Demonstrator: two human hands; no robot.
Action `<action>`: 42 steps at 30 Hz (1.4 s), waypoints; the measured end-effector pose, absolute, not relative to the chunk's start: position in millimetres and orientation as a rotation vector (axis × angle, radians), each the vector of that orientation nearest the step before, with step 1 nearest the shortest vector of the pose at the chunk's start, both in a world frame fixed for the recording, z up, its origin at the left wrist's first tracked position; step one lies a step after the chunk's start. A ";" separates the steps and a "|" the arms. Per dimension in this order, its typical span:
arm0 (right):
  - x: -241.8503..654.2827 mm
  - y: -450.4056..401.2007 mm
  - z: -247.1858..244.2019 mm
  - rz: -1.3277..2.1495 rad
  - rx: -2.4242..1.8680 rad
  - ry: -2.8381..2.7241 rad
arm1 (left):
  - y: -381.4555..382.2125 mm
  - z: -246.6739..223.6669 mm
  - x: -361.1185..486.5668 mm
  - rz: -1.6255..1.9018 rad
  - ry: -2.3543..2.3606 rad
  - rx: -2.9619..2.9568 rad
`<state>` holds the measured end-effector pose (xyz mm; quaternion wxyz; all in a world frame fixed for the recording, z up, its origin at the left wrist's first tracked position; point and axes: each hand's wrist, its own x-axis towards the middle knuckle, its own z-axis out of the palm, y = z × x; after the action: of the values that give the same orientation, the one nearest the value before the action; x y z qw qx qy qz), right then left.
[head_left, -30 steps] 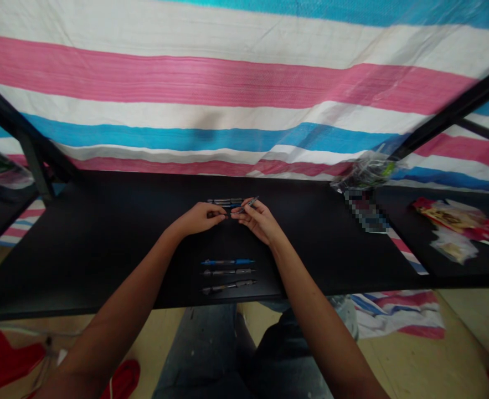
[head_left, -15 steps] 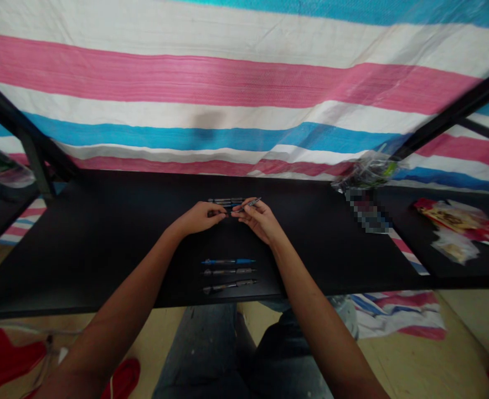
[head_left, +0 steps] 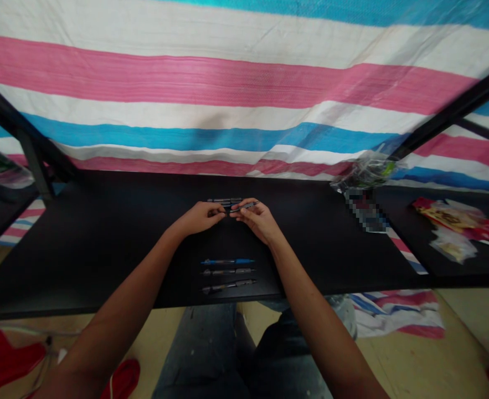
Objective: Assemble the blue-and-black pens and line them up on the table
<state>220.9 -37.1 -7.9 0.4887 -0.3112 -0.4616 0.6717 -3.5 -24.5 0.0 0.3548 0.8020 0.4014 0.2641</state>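
Observation:
My right hand is closed around a dark pen, which lies nearly level across the fingers. Close by on the left, my left hand has its thumb and fingertips pinched together near the pen's end; whatever they hold is too small to make out. Behind the fingertips lie a few pens, partly covered by the hands. Nearer the table's front edge, a blue pen and two dark pens, a middle one and a front one, rest in roughly parallel rows.
The black table meets a striped plastic sheet at the back. On the right are a crumpled clear bag, a blurred-out flat item and red packaging. A bottle appears far left, beside a black frame post.
The pen in my right hand has tipped slightly flatter, its right end lower than before. My left hand stays almost in place, and the pens on the table have not moved.

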 end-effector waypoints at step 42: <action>219.1 -34.8 -13.9 1.709 -0.763 -1.025 | -28.5 6.6 -1.6 0.696 1.167 2.045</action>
<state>219.1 -34.8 -13.9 0.4826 -0.3132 -0.4207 0.7014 -1.6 -28.5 6.6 0.3364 0.7844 0.4475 0.2670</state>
